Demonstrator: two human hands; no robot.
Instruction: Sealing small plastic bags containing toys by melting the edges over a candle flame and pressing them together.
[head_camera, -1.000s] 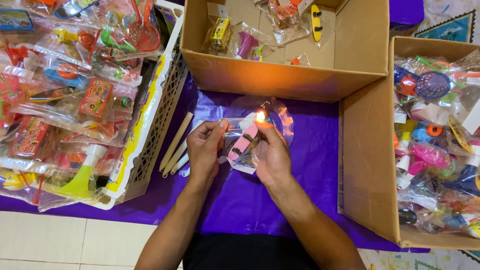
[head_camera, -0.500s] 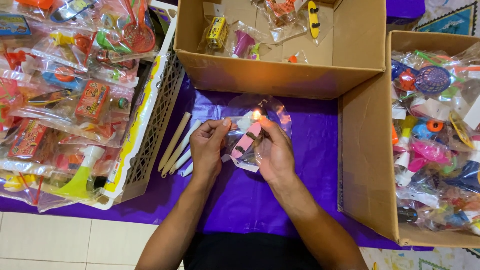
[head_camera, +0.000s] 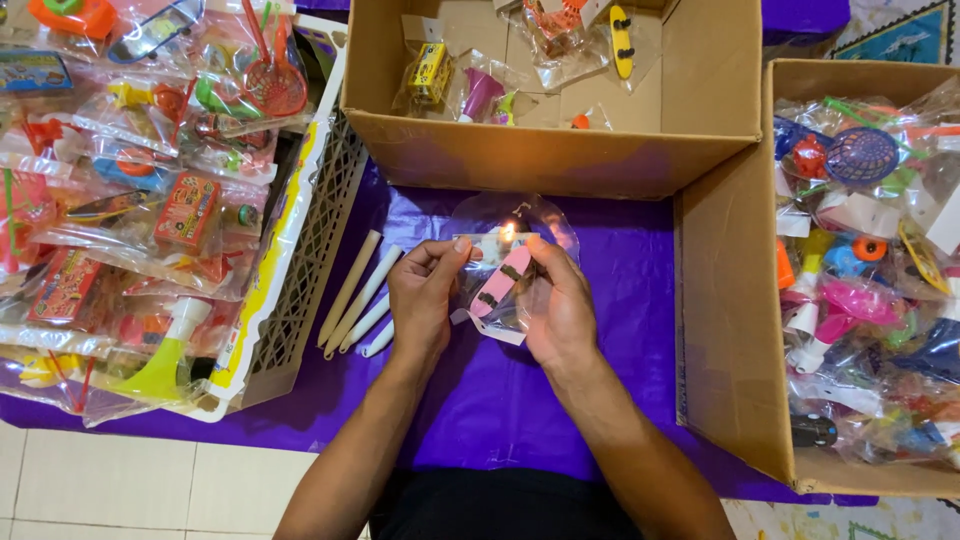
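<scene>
While both hands are pinching the clear toy packet (head_camera: 503, 285), left hand (head_camera: 425, 300) at 9 o'clock, right hand (head_camera: 560, 305) at 3, its top edge is best being held taut just beside the small flame (head_camera: 507, 233).

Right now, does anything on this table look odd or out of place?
Yes: a small open flame burns between the left hand and right hand, right at the top edge of the clear plastic bag holding a pink toy skateboard. It sits close to the cardboard box and other plastic packets.
</scene>
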